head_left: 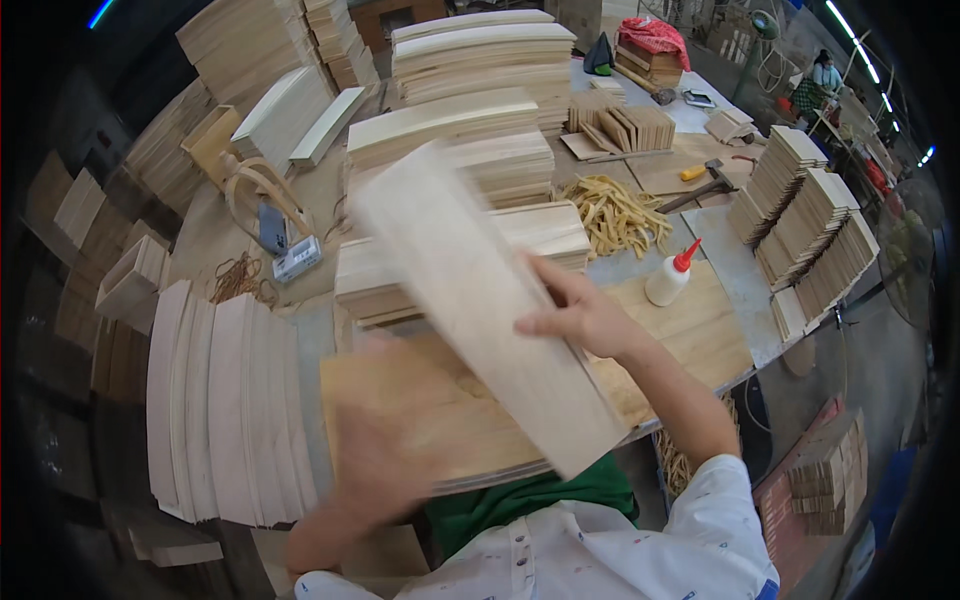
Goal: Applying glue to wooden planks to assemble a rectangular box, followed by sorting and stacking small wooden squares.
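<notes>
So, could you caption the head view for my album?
Right hand's fingers gripping a pale wooden board over a wooden panel, left hand blurred, stacked planks and a red-tipped white bottle nearby.

Your right hand [583, 318] is out ahead of you, thumb [545, 323] and fingers [550, 276] set in a pinching grip, the right forearm [680, 395] slanting forward and leftward. Your left hand [380, 460] is nearer your body, blurred, its grip unreadable; the left forearm [322, 535] angles forward and rightward.
</notes>
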Demonstrator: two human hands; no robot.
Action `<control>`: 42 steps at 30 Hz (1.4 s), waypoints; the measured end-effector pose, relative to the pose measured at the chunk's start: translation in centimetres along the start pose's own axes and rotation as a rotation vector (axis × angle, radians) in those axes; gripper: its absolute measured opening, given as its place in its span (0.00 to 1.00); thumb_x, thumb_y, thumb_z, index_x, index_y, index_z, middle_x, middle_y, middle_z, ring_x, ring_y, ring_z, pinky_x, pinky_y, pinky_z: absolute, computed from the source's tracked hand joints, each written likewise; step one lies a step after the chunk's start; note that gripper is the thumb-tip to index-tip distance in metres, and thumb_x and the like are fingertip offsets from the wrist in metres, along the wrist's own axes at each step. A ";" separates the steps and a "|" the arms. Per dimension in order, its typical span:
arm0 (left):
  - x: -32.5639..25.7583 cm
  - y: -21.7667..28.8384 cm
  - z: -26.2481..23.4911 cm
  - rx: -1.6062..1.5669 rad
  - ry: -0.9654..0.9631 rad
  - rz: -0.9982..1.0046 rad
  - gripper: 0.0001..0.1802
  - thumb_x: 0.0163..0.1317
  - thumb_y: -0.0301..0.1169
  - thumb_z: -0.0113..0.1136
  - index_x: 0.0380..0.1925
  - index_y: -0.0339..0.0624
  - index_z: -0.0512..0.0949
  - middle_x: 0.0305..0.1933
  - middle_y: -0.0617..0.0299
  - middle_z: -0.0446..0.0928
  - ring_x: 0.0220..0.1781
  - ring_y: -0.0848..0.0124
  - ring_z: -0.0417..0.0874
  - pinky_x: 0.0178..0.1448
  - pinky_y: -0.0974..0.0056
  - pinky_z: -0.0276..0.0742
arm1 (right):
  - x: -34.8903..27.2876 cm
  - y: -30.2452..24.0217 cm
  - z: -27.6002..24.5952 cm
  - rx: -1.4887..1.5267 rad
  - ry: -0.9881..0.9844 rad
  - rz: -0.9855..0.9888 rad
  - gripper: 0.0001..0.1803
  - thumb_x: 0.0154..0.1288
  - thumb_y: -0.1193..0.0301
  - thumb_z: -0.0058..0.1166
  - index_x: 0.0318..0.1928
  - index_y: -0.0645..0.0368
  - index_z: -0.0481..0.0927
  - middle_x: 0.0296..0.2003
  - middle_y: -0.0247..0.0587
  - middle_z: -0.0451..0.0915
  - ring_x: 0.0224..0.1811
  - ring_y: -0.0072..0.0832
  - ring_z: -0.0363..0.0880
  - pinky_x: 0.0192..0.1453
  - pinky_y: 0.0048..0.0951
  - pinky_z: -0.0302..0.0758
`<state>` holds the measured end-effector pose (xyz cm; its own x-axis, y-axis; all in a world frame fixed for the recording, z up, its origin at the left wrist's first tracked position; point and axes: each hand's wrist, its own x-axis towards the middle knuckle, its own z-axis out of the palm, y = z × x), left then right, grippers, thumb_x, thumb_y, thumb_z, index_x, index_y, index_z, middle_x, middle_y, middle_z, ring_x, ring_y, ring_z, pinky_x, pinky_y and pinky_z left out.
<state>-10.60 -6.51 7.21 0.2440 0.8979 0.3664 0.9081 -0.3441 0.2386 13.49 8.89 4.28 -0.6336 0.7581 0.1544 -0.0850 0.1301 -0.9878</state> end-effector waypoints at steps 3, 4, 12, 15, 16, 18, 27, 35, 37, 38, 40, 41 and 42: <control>1.7 -3.8 -0.8 -0.065 0.386 -0.284 0.42 0.52 0.33 0.70 0.66 0.42 0.60 0.59 0.46 0.70 0.65 0.54 0.68 0.69 0.54 0.62 | -1.0 -1.0 1.4 -0.307 -0.348 0.022 0.38 0.60 0.75 0.57 0.70 0.57 0.57 0.58 0.50 0.72 0.58 0.41 0.73 0.63 0.36 0.68; 1.1 -4.8 -1.0 -0.376 0.240 -0.398 0.40 0.53 0.31 0.68 0.65 0.40 0.61 0.58 0.48 0.71 0.63 0.58 0.69 0.67 0.57 0.63 | -0.9 -1.4 2.0 -0.349 -0.475 0.021 0.38 0.60 0.74 0.57 0.70 0.56 0.57 0.58 0.52 0.72 0.58 0.42 0.72 0.64 0.37 0.68; -1.6 -10.6 5.5 -1.175 0.262 -0.791 0.25 0.60 0.29 0.62 0.57 0.35 0.69 0.49 0.60 0.75 0.50 0.73 0.76 0.56 0.67 0.72 | 1.3 -2.4 -1.5 -0.747 -0.568 0.407 0.37 0.60 0.58 0.62 0.66 0.56 0.63 0.57 0.56 0.74 0.56 0.42 0.74 0.58 0.36 0.71; 0.6 -13.2 3.5 -1.104 0.337 -0.825 0.23 0.64 0.34 0.60 0.56 0.36 0.70 0.49 0.60 0.76 0.50 0.73 0.77 0.54 0.66 0.74 | 0.8 -2.7 -9.2 -0.770 -0.259 0.432 0.37 0.60 0.56 0.62 0.64 0.60 0.66 0.53 0.52 0.76 0.53 0.35 0.76 0.56 0.32 0.73; 2.5 -13.6 3.2 -1.080 0.333 -0.840 0.23 0.64 0.36 0.59 0.56 0.36 0.70 0.49 0.60 0.76 0.49 0.72 0.78 0.53 0.66 0.75 | 0.1 -2.5 -11.4 -0.606 -0.119 0.338 0.36 0.61 0.56 0.61 0.63 0.65 0.67 0.51 0.51 0.77 0.51 0.34 0.77 0.53 0.32 0.74; 5.5 -15.5 2.6 -1.074 0.331 -0.788 0.24 0.65 0.39 0.59 0.55 0.36 0.71 0.50 0.59 0.77 0.48 0.72 0.79 0.52 0.66 0.75 | 0.8 -1.4 -11.4 -0.234 0.229 0.238 0.34 0.62 0.59 0.60 0.62 0.68 0.68 0.51 0.50 0.77 0.50 0.30 0.77 0.53 0.29 0.73; 15.2 -21.9 4.7 -1.216 0.039 -0.743 0.28 0.63 0.44 0.61 0.52 0.29 0.73 0.49 0.55 0.79 0.48 0.70 0.80 0.51 0.65 0.75 | 5.3 3.3 -12.2 -0.178 0.542 0.176 0.25 0.69 0.63 0.50 0.59 0.69 0.70 0.52 0.42 0.77 0.52 0.25 0.75 0.56 0.26 0.69; 11.7 -21.9 9.5 -0.983 0.022 -0.731 0.37 0.64 0.44 0.58 0.66 0.32 0.61 0.64 0.54 0.68 0.61 0.68 0.70 0.63 0.64 0.65 | 2.6 7.1 -11.5 -0.221 0.518 0.298 0.36 0.68 0.47 0.46 0.66 0.60 0.65 0.60 0.43 0.71 0.61 0.32 0.66 0.62 0.36 0.65; 10.6 -21.1 9.1 -1.044 0.069 -0.722 0.39 0.64 0.43 0.58 0.69 0.35 0.57 0.66 0.54 0.66 0.63 0.66 0.69 0.66 0.64 0.63 | 2.0 6.6 -10.0 -0.154 0.567 0.350 0.39 0.67 0.42 0.44 0.68 0.57 0.62 0.64 0.44 0.66 0.64 0.35 0.63 0.63 0.41 0.63; 10.1 -21.8 9.9 -1.066 0.113 -0.702 0.39 0.64 0.42 0.59 0.70 0.36 0.56 0.66 0.54 0.66 0.64 0.66 0.69 0.66 0.64 0.63 | 2.1 6.8 -9.0 -0.099 0.612 0.357 0.41 0.67 0.40 0.42 0.69 0.56 0.60 0.66 0.44 0.63 0.65 0.37 0.62 0.63 0.43 0.62; 9.1 -21.6 10.3 -1.045 0.133 -0.660 0.41 0.62 0.38 0.61 0.71 0.37 0.53 0.66 0.54 0.65 0.64 0.65 0.68 0.67 0.63 0.62 | 2.1 7.3 -8.1 -0.001 0.658 0.346 0.43 0.66 0.37 0.40 0.70 0.54 0.57 0.68 0.44 0.59 0.66 0.38 0.60 0.64 0.46 0.62; 8.7 -21.1 10.2 -1.003 0.106 -0.635 0.43 0.60 0.35 0.62 0.71 0.37 0.52 0.66 0.54 0.65 0.64 0.65 0.68 0.67 0.63 0.62 | 2.0 7.7 -8.0 0.042 0.662 0.327 0.44 0.66 0.37 0.40 0.71 0.54 0.57 0.68 0.44 0.58 0.67 0.39 0.59 0.64 0.46 0.62; 8.5 -20.6 10.1 -0.958 0.074 -0.607 0.44 0.58 0.32 0.64 0.71 0.37 0.51 0.66 0.53 0.65 0.65 0.64 0.68 0.68 0.63 0.62 | 1.8 8.3 -8.0 0.089 0.671 0.308 0.45 0.65 0.36 0.39 0.71 0.54 0.56 0.69 0.43 0.57 0.67 0.39 0.59 0.63 0.47 0.62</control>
<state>-23.78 10.93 -3.66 -0.1971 0.9804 0.0004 0.2276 0.0453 0.9727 17.82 16.41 -3.46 -0.0348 0.9829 -0.1806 -0.0592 -0.1824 -0.9814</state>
